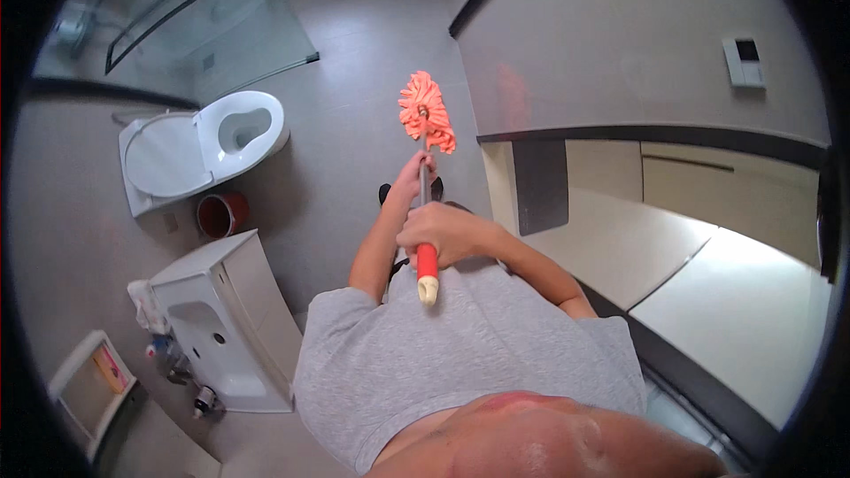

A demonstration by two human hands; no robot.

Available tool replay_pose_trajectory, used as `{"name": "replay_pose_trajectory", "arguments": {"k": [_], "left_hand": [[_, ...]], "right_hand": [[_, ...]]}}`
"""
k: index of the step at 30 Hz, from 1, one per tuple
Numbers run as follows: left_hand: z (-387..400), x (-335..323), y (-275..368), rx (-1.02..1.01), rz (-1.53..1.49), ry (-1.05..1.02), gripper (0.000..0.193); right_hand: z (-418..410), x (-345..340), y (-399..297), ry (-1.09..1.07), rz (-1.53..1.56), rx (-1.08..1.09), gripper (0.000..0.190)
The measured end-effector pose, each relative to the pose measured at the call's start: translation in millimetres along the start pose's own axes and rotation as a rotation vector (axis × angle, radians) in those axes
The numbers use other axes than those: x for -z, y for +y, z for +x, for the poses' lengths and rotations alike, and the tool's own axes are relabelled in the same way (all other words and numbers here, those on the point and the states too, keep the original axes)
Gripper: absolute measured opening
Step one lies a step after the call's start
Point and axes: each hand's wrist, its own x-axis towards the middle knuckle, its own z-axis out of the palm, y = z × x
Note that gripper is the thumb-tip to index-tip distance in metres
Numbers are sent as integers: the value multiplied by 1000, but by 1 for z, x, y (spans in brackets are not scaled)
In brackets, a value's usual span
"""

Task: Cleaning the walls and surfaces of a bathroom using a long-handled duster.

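Both hands hold a mop whose metal pole (425,189) runs forward from my chest. My left hand (418,169) is wrapped around the pole, farther down towards the mop head. Closer to my body, my right hand (441,232) grips the pole just beside its red handle sleeve (427,262). A cream end cap (428,291) with a hanging hole points back at my grey shirt. At the far end spreads the coral-coloured chenille mop head (428,106), over the grey tiled floor (358,113). Whether it presses on the floor cannot be told.
On the left are a white toilet (242,129) with its lid up, a red bucket (222,214) and a washbasin cabinet (222,345). A glass shower panel (265,33) stands at far left. Along the right run a wall (617,46) and pale panels (597,245).
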Motion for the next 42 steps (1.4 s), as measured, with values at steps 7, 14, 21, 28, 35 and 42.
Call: {"name": "replay_pose_trajectory", "arguments": {"k": [7,14,21,28,35,42], "left_hand": [[-101,23,17,-269,-230,290,14],[-151,16,39,-627,-242,480,16],[-144,-1,62,-746,-259,639,13],[-25,-26,86,-569,-166,546,16],[149,-80,88,-260,-157,430,18],[249,-126,79,4,4,281,17]], "right_hand": [[47,-15,-17,-232,148,134,20],[65,-4,6,-105,300,247,27],[63,33,30,-44,365,284,26],[21,118,90,44,344,185,24],[-32,210,110,192,223,96,22],[-57,239,121,303,30,-38,25]]}}
